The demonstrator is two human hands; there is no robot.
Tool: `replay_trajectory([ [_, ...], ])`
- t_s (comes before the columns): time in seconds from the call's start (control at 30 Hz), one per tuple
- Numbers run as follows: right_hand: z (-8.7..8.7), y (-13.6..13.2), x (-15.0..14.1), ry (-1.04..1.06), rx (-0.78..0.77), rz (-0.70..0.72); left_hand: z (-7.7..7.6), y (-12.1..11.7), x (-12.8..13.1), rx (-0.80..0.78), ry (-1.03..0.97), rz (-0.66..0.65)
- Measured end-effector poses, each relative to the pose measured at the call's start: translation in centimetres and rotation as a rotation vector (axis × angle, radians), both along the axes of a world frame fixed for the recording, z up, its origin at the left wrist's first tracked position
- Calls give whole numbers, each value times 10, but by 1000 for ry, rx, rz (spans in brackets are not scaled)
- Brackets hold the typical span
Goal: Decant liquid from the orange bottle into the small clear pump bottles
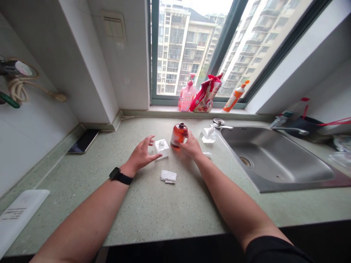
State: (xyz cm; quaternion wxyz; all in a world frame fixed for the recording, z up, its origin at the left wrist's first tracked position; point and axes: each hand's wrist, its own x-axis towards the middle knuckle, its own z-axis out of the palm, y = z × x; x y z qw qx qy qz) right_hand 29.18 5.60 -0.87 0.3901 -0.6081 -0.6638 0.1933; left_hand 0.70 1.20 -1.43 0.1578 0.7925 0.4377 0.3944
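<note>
Left hand (pixel 141 153) spread wide, fingertips right at a clear square glass block (pixel 161 147); contact unclear. Right hand (pixel 191 146) had its fingers curled against an amber bottle (pixel 178 134), which stood on the speckled stone counter (pixel 153 215) just beside the block. Folded tissue (pixel 168 176) lay near, below both hands. Open counter ran to the front edge; steel sink (pixel 274 157) sat well right.
</note>
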Motion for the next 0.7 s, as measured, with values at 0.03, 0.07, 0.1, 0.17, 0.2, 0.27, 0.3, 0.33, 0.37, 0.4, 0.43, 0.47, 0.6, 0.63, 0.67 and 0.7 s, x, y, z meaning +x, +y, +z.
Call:
replay_trajectory([
  [0.03, 0, 1, -4, -9, 4, 1, -1, 0, 0, -3, -1, -5],
  [0.07, -1, 3, -7, -20, 12, -6, -1, 1, -1, -8, -1, -8],
  [0.1, -2, 4, -10, -33, 24, -17, -1, 1, -1, -13, -2, -11],
  [0.17, -3, 6, -14, -65, 48, -47, -1, 2, -1, -25, -5, -13],
  [0.2, -4, 7, -16, -84, 59, -65, -1, 2, -2, -31, -4, -14],
  [0.27, -6, 8, -20, -115, 76, -90, 1, 2, -2, -48, 3, -20],
  [0.3, -7, 9, -21, -122, 83, -99, 3, 2, -3, -59, 12, -24],
  [0.33, -8, 9, -21, -122, 93, -105, 4, 1, -3, -71, 24, -27],
  [0.37, -8, 8, -22, -117, 106, -106, 6, 1, -3, -81, 39, -28],
  [0.4, -9, 8, -22, -108, 121, -106, 7, 0, -3, -89, 56, -26],
  [0.43, -10, 8, -21, -97, 139, -106, 9, 0, -3, -94, 75, -19],
  [0.47, -11, 7, -20, -88, 160, -105, 10, -1, -3, -97, 94, -8],
  [0.6, -16, 5, -13, -85, 263, -73, 11, -3, -2, -97, 139, 37],
  [0.63, -17, 4, -11, -89, 293, -59, 11, -3, -2, -94, 141, 43],
  [0.67, -18, 3, -9, -93, 324, -46, 11, -3, -2, -92, 140, 45],
  [0.7, -19, 3, -7, -96, 357, -32, 11, -3, -2, -90, 139, 46],
])
